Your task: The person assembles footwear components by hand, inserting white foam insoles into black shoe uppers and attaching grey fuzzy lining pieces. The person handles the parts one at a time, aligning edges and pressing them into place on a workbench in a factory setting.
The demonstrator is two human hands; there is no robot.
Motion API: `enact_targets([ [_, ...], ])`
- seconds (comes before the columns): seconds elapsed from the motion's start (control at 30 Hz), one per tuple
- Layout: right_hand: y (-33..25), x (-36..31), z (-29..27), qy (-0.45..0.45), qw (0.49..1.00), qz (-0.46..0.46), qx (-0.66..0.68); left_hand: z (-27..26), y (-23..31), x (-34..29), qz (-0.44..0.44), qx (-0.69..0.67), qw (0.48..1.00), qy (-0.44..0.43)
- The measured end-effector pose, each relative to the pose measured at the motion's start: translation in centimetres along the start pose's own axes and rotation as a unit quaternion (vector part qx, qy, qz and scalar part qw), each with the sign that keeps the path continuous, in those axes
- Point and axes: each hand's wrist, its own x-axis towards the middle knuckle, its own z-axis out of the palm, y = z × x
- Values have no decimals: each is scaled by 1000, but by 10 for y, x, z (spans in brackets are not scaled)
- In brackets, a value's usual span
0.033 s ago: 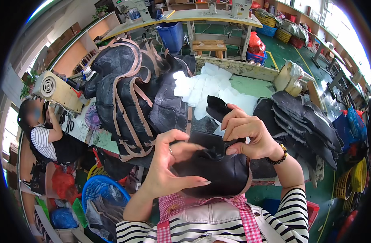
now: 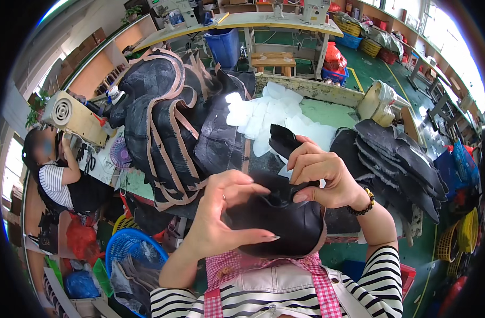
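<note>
the held piece is black with a tan edge. the sleeves are striped black and white; the straps are checked pink and white. the bracelet is black with a gold part. the sheets are white against the pale green counter. the large pile is black with pinkish-tan trim. the basket and bin are blue, the fan purple, the sewing machine cream, the floor green with yellow lines.
</note>
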Motion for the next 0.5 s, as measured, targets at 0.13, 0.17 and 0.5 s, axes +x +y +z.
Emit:
enact_targets([
  [0.13, -5, 2, -2, -14, 1000, 0, -7, -1, -5, 4, -52, 51, 997, 21],
  [0.17, -4, 1, 0, -10, 1000, 0, 7, 3, -6, 5, -60, 21, 996, 66],
  [0.5, -7, -3, 2, -51, 988, -57, 133, 1, -16, 15, 20, -54, 998, 36],
])
